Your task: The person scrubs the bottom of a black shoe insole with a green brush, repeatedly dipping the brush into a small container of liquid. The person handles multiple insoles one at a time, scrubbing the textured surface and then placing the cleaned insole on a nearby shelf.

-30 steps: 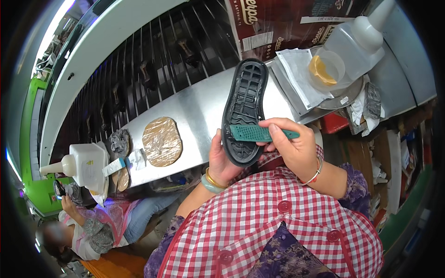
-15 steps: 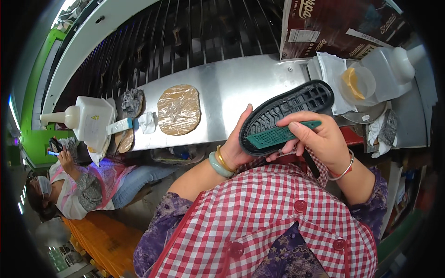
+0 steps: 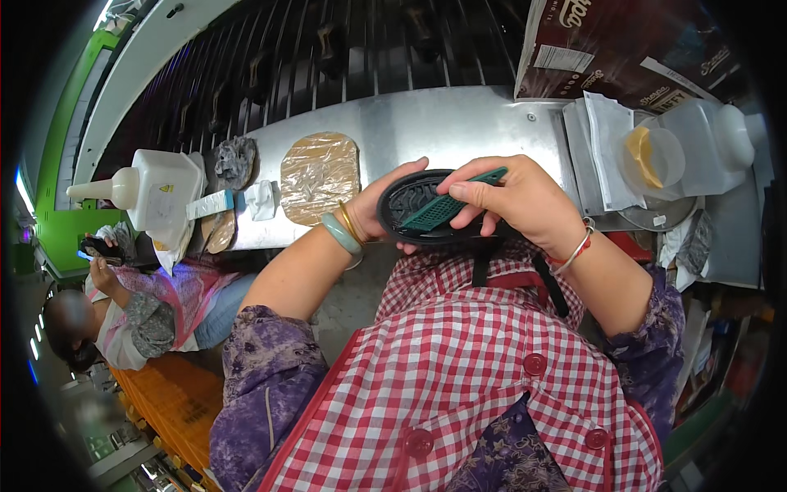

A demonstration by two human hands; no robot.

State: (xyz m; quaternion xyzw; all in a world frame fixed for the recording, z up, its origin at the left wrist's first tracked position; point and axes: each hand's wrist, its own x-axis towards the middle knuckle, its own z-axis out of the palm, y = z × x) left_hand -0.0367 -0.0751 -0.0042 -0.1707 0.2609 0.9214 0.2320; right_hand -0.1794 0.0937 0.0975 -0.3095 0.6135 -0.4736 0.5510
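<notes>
A black shoe sole [image 3: 407, 199] with a raised rim and a ribbed inside is tilted in front of my chest. My left hand [image 3: 373, 198] grips its left end, the thumb along the far rim and the fingers underneath. Between the thumb and fingers of my right hand [image 3: 518, 199] is a thin dark-green strip [image 3: 429, 215] pierced with small holes. Its lower left end lies inside the sole, while the other end sticks up past my fingers. My right hand hides the sole's right part.
A metal bench [image 3: 426, 123] carries a plastic-wrapped brown board [image 3: 320, 178], a white squeeze bottle [image 3: 166, 197], a clear cup [image 3: 660, 157] and another bottle [image 3: 697, 146]. Behind is a slatted roller rack [image 3: 361, 49] with dark shoes; a maroon carton [image 3: 623, 53] stands right. A co-worker [image 3: 156, 307] sits at left.
The sole has swung to a flatter tilt and shifted left, with both hands moving along. The green strip now stands more steeply out of it.
</notes>
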